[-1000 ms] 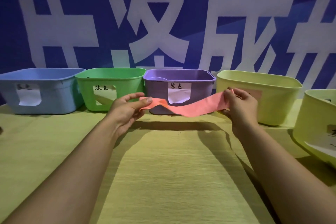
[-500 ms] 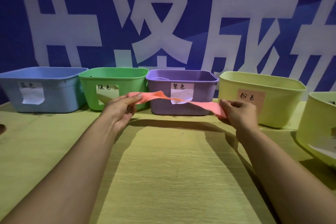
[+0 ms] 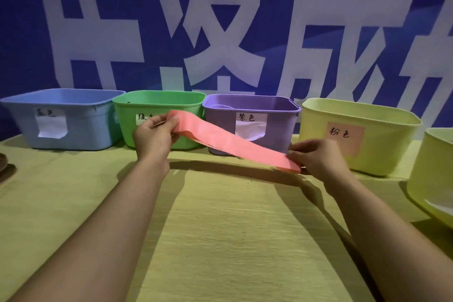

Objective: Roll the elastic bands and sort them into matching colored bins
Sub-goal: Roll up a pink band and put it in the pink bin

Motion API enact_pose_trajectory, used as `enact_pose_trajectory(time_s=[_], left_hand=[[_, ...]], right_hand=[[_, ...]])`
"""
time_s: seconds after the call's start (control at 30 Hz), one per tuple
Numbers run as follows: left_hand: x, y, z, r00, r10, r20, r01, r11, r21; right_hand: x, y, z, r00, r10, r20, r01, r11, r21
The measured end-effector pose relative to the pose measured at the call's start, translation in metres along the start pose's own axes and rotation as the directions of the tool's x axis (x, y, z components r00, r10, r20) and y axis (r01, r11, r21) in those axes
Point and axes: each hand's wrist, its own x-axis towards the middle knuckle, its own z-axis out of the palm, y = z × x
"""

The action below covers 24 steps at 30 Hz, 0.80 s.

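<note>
A flat pink elastic band (image 3: 228, 141) stretches above the table, sloping down from left to right. My left hand (image 3: 153, 136) pinches its upper end in front of the green bin (image 3: 159, 99). My right hand (image 3: 316, 158) pinches its lower end close to the tabletop, in front of the pale yellow bin with a pink label (image 3: 382, 115). A blue bin (image 3: 81, 127) and a purple bin (image 3: 277, 108) stand in the same row along the back.
A second pale yellow bin (image 3: 431, 179) stands at the right edge, nearer to me. A dark brown object (image 3: 3, 163) peeks in at the left edge. The yellow-green table (image 3: 220, 240) spreads in front, with a blue banner wall behind the bins.
My left hand has lifted its end of the band and my right hand has lowered its end toward the table. The band has gone from sagging to a straight slope.
</note>
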Motion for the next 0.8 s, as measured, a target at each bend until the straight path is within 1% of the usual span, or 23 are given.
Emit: enact_pose_trajectory(time_s=[0.07,0.1,0.13,0.17,0.2,0.27,0.33,0.43,0.5,0.63,0.73,0.8], left_hand=[[-0.003,0.004,0.003,0.999,0.036,0.028,-0.036,0.999,-0.005],[-0.007,0.006,0.005,0.996,0.052,0.072,-0.05,0.998,-0.024],[-0.01,0.008,0.008,0.988,0.078,0.131,-0.074,0.997,-0.035],[-0.015,0.01,0.011,0.974,0.114,0.196,-0.11,0.993,-0.028],[-0.02,0.012,0.014,0.953,0.153,0.263,-0.157,0.988,-0.005],[-0.033,0.016,0.019,0.896,0.22,0.386,-0.265,0.962,0.068],[-0.046,0.019,0.024,0.818,0.266,0.51,-0.373,0.92,0.119],[-0.063,0.031,0.032,0.696,0.291,0.656,-0.501,0.852,0.155],[-0.071,0.045,0.039,0.642,0.292,0.708,-0.57,0.8,0.187],[-0.075,0.084,0.05,0.56,0.284,0.778,-0.641,0.744,0.189],[-0.076,0.112,0.055,0.523,0.301,0.797,-0.7,0.685,0.201],[-0.076,0.128,0.059,0.515,0.335,0.789,-0.713,0.678,0.177]], right_hand=[[-0.001,0.001,0.004,0.998,-0.063,0.009,0.064,0.979,-0.196],[-0.003,0.0,0.007,0.996,-0.093,0.015,0.094,0.957,-0.274],[-0.005,-0.001,0.01,0.992,-0.125,0.022,0.126,0.944,-0.305],[-0.008,-0.004,0.011,0.986,-0.162,0.037,0.165,0.942,-0.291],[-0.012,-0.008,0.014,0.977,-0.204,0.064,0.213,0.95,-0.227],[-0.021,-0.019,0.02,0.945,-0.291,0.148,0.295,0.956,-0.005],[-0.029,-0.029,0.026,0.896,-0.379,0.233,0.346,0.923,0.171],[-0.038,-0.039,0.03,0.834,-0.464,0.298,0.383,0.876,0.293],[-0.041,-0.045,0.029,0.812,-0.508,0.286,0.407,0.845,0.346],[-0.044,-0.067,0.022,0.792,-0.584,0.177,0.471,0.77,0.43],[-0.041,-0.095,0.015,0.799,-0.593,0.102,0.506,0.755,0.417],[-0.04,-0.115,0.008,0.808,-0.582,0.092,0.493,0.753,0.435]])
